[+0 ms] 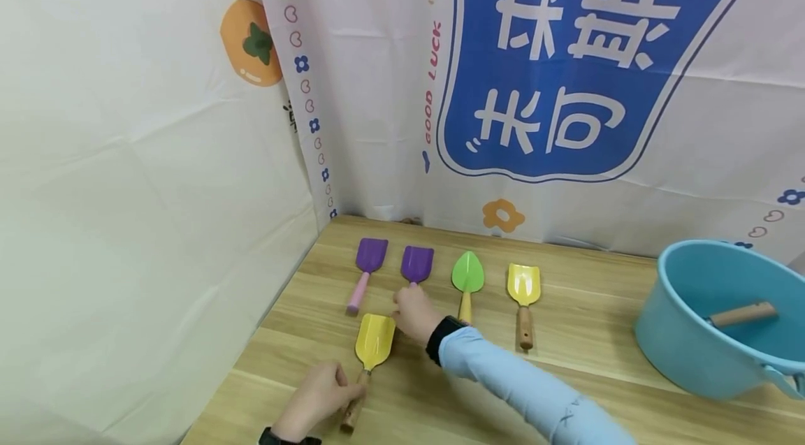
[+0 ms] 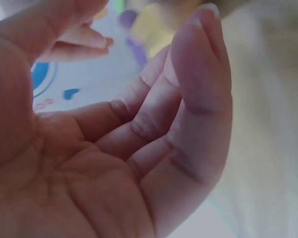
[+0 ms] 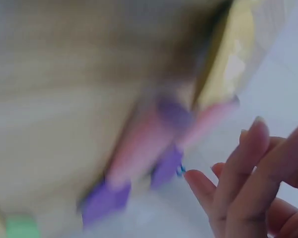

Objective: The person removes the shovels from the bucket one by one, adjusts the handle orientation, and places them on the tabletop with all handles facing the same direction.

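Note:
A trowel with a yellow blade (image 1: 375, 340) and a wooden handle is at the front left. My left hand (image 1: 317, 396) is at that handle, a digit overlapping it in the head view; in the left wrist view thumb and fingers are bent loosely and stand apart. My right hand (image 1: 418, 314) is beyond the yellow blade, close to the lower end of a purple trowel (image 1: 418, 263), whose handle it mostly hides. Its fingers (image 3: 248, 168) look relaxed with nothing between them in the right wrist view. Another purple trowel (image 1: 371, 254) with a pink handle lies to the left.
Right of the right hand lie a green trowel (image 1: 468, 273), its handle partly behind the wrist, and another yellow trowel (image 1: 524, 283). A blue bucket (image 1: 673, 333) at the right holds a wooden-handled thing (image 1: 742, 315). Printed cloth (image 1: 377, 117) hangs behind the wooden table (image 1: 585, 333).

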Tool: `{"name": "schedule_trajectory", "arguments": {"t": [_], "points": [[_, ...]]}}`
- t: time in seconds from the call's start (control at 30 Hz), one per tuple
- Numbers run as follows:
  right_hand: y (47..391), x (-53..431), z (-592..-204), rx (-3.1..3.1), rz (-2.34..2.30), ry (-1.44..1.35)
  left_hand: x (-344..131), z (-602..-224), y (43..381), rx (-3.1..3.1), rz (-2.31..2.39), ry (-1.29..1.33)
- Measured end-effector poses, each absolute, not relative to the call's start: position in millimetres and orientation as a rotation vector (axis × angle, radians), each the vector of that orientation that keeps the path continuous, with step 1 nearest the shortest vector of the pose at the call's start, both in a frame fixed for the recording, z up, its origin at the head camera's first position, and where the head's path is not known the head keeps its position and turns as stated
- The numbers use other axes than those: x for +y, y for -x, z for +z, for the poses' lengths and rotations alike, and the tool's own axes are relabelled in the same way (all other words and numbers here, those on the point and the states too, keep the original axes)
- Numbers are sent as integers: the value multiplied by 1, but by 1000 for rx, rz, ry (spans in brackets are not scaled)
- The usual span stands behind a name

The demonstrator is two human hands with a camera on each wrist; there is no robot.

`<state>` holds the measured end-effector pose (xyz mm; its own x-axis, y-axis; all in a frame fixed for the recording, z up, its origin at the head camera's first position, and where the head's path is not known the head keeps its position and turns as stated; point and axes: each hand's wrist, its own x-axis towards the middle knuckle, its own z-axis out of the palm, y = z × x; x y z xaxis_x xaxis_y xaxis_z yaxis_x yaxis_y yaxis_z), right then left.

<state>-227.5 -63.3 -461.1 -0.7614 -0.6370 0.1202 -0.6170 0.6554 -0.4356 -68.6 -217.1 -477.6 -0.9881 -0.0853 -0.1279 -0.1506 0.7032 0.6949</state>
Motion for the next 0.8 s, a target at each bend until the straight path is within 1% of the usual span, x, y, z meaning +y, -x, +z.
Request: {"name": "schedule_trajectory", "arguments": {"t": [0.1, 0.17, 0.3, 0.47, 0.57, 0.67, 0.8], "points": [[238, -41, -434, 2892, -711, 1120, -213, -462, 85, 2882, 1157, 212], [245, -24, -411, 2932, -703, 1079, -208, -448, 100, 2959, 1158, 165], [265, 19, -370, 3028, -667, 990, -191, -412, 131, 3154, 1150, -20], [290, 89, -327, 3078, -664, 825, -151, -358, 170, 3297, 1191, -284], [300, 133, -312, 3117, -637, 703, -122, -332, 193, 3340, 1155, -530], [307, 175, -305, 3150, -595, 588, -94, -317, 213, 3305, 1083, -732], [314, 225, -305, 3130, -575, 437, -61, -311, 234, 3196, 1036, -835]]}}
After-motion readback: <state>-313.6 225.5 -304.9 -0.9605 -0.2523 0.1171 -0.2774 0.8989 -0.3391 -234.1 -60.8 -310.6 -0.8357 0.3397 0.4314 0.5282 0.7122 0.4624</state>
